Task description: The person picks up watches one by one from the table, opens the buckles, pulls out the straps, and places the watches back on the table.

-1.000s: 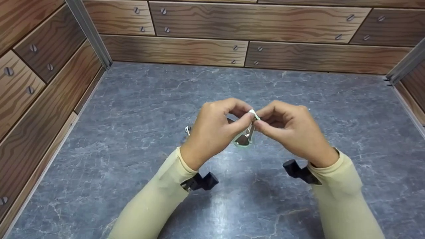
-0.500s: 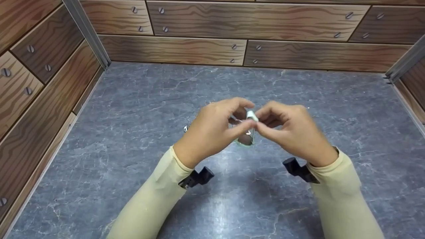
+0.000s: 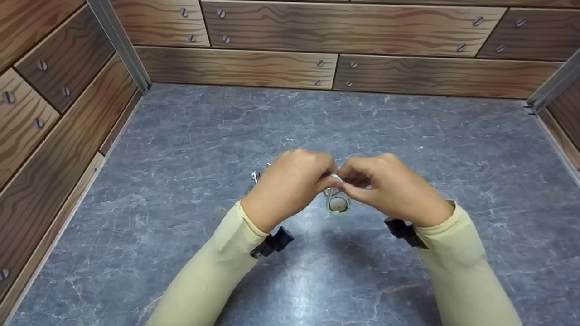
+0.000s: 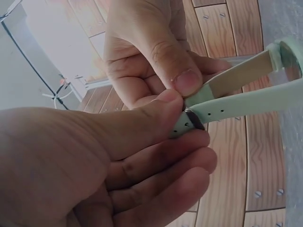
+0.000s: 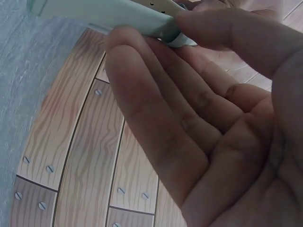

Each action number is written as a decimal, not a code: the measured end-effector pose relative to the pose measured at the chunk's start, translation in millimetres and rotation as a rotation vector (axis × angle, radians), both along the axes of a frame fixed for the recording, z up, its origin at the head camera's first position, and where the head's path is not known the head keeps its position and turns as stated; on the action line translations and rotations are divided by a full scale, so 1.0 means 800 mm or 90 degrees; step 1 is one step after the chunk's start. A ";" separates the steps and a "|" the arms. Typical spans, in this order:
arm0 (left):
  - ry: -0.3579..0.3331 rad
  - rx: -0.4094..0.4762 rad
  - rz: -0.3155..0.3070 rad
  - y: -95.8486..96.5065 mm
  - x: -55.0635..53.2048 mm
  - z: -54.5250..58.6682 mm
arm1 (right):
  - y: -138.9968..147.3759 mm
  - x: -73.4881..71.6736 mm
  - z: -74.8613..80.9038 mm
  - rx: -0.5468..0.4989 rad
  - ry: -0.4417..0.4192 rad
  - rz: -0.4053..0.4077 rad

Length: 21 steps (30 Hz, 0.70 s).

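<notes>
A wristwatch (image 3: 338, 206) with a pale green strap hangs between both hands in the head view, its case lowest. In the left wrist view, the strap (image 4: 258, 101) forms a loop, and its holed end passes through a dark metal buckle (image 4: 195, 119). My left hand (image 3: 287, 190) pinches the holed end between thumb and fingers. My right hand (image 3: 396, 190) pinches the other strap half close to the buckle, its thumb (image 4: 187, 82) on a strap keeper. In the right wrist view, the strap (image 5: 104, 16) crosses the top above the right fingers.
A small shiny metal item (image 3: 255, 175) lies on the grey marbled table (image 3: 204, 136), partly hidden behind the left hand. Wood-patterned walls (image 3: 272, 68) enclose the back and sides. Black wrist cameras (image 3: 283, 238) sit under both sleeves.
Both hands have come lower and nearer to the body with the watch. The left fingers, apart half a second ago, have closed on the strap end. The watch case shows more fully.
</notes>
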<state>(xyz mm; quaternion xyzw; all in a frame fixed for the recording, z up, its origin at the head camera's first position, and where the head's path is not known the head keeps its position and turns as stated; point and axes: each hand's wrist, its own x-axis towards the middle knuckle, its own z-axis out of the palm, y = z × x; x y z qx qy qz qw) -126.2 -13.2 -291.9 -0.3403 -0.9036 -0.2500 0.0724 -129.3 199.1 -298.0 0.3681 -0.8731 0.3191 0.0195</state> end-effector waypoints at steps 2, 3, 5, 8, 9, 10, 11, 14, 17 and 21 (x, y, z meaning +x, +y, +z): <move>0.004 0.022 0.004 0.000 0.000 0.000 | 0.001 0.000 0.001 -0.011 0.002 -0.007; 0.005 0.039 0.007 0.000 0.000 0.000 | 0.001 0.000 0.001 -0.020 0.002 -0.011; 0.006 0.075 0.009 0.000 0.001 0.000 | 0.001 0.000 0.003 -0.044 -0.002 -0.017; 0.013 0.124 0.013 0.000 0.001 0.001 | 0.001 0.001 0.005 -0.087 -0.013 -0.026; 0.015 0.139 0.013 0.001 0.002 0.001 | 0.001 0.001 0.006 -0.100 -0.015 -0.028; 0.018 0.152 0.013 0.001 0.002 0.001 | 0.001 0.002 0.007 -0.113 -0.015 -0.032; 0.019 0.169 0.014 0.002 0.002 0.001 | 0.001 0.003 0.008 -0.127 -0.018 -0.036; 0.017 0.241 0.014 0.005 0.003 0.000 | 0.000 0.005 0.010 -0.175 -0.016 -0.050; 0.011 0.319 0.009 0.009 0.005 -0.001 | 0.001 0.007 0.011 -0.216 -0.003 -0.057; 0.003 0.380 0.000 0.013 0.008 -0.001 | 0.001 0.008 0.013 -0.218 0.053 -0.051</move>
